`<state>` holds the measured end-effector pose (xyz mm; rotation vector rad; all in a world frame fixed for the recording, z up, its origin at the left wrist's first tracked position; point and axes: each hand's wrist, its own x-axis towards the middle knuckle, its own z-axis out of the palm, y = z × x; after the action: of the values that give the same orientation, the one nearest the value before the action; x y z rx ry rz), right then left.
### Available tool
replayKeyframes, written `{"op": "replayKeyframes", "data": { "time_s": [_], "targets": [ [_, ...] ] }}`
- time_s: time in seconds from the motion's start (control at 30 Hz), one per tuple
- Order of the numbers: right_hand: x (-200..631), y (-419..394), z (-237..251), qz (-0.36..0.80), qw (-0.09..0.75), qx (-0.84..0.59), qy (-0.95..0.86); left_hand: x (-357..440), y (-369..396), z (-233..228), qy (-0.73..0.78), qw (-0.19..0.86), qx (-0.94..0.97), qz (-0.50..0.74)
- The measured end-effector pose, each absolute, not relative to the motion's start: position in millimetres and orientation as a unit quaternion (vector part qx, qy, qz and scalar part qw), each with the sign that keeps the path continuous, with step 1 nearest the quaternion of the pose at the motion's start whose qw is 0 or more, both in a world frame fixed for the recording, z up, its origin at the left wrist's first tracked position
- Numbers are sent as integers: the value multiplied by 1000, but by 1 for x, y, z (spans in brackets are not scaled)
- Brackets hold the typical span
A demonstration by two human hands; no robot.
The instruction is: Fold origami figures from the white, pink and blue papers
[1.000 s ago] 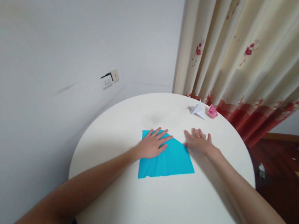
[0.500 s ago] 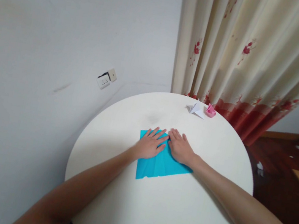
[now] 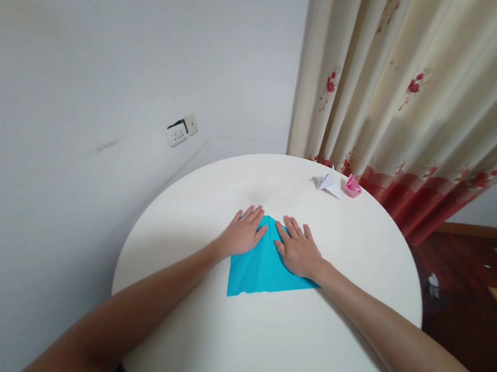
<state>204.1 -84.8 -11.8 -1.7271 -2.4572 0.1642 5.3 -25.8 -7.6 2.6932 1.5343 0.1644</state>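
Round and white, the table (image 3: 257, 354) is standing close against a pale wall (image 3: 113, 27) that is carrying a socket plate (image 3: 182, 131), and a cream curtain (image 3: 421, 82) with red flowers is hanging down behind its far edge. I am leaning both forearms across the tabletop and pressing a sheet of blue paper (image 3: 262, 272) that is lying flat a little beyond the middle of the table. My left hand (image 3: 242, 235) is resting palm down with its fingers spread, covering the sheet's left upper side, part of it reaching onto the bare table. My right hand (image 3: 297, 249) is lying flat as well, fingers spread and pointing away from me, weighing on the right upper side. Between the two hands the paper is rising to a point, and its lower edge is showing straight below my wrists. Near the far rim, well apart from my hands, a white folded paper figure (image 3: 329, 181) is sitting just beside a small pink folded one (image 3: 353, 185)
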Motion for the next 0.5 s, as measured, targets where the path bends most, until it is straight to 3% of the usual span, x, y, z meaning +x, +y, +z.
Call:
{"op": "replayKeyframes", "data": {
  "time_s": [0.1, 0.23, 0.5],
  "targets": [
    [203, -85, -12, 51, 69, -574, -814, 11, -31, -2, 495, -26, 863, 96],
    [203, -83, -13, 50, 73, -573, -815, 16, -42, 6, 365, -78, 924, 85],
    [205, -71, -15, 53, 73, -558, -825, 14, -38, -11, 374, -24, 926, 44]
  ]
}}
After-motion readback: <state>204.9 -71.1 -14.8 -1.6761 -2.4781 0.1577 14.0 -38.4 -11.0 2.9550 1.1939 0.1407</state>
